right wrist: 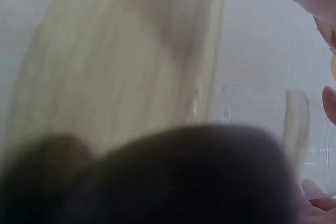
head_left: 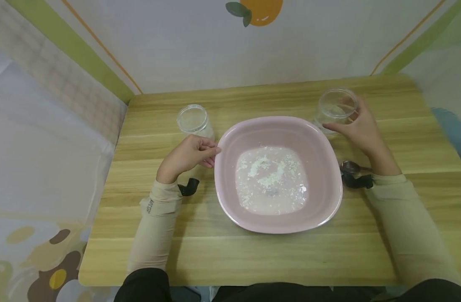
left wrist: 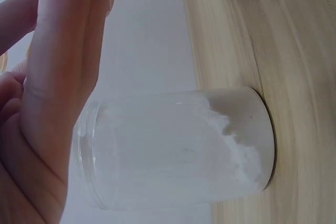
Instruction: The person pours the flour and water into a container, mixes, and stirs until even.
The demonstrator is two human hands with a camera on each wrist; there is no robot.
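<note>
1. The pink bowl [head_left: 278,174] sits at the middle of the wooden table [head_left: 223,251], holding a shallow pool of cloudy liquid with white clumps. It lies between the two hands.
2. The table top is pale, striped wood. Behind it stands a white wall panel with green and orange stripes and an orange fruit print; patterned cloth hangs off to the left side.
3. The left hand [head_left: 187,156] rests on the table with its fingers loosely curled, the fingertips touching the bowl's left rim. They pinch nothing.
4. Just beyond those fingers stands a clear jar [head_left: 194,121], upright and open-topped. The left wrist view shows white powder [left wrist: 239,150] heaped against its base, the jar close beside the palm but not gripped.
5. The right hand [head_left: 357,128] reaches to the far right of the bowl, fingers and thumb spread round the side of a clear glass [head_left: 336,108], which stands upright on the table. The right wrist view is too blurred to confirm the grip.
6. Near the right wrist, a metal spoon [head_left: 351,167] lies on the table just outside the bowl's right rim.
7. Both forearms wear beige sleeves, each with a small black camera mount at the wrist.
8. Bare wood runs along the near edge, in front of the bowl, and across the far strip behind it. The glass stands near the far right corner.
</note>
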